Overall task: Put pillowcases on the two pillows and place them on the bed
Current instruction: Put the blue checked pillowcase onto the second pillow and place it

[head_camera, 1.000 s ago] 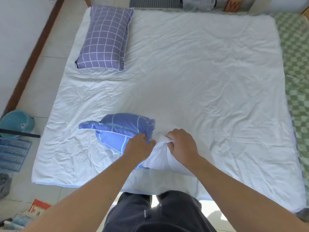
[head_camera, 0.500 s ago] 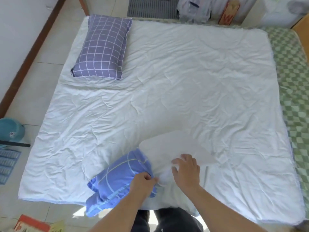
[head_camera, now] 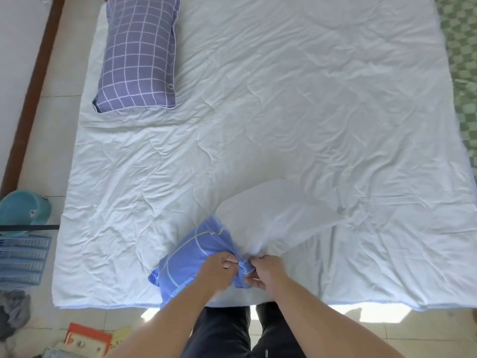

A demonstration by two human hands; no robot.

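A home bedroom: a bed under a white sheet, a checked pillow, tiled floor.

No legible text or labels anywhere.

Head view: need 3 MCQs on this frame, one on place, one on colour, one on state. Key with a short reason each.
1. Where does the checked purple pillow lie?
A. far-left corner of the bed
B. on the floor
C. under both hands

2. What colour is the pillowcase being pulled on?
A. green
B. blue
C. red

3. How far is the white pillow into that pillowcase?
A. fully covered
B. not started
C. one end in, most still bare

Key:
1 A, it lies on the bed at the far left.
2 B, blue cloth with pale lines.
3 C, the left hand and right hand grip the bunched opening at one end.
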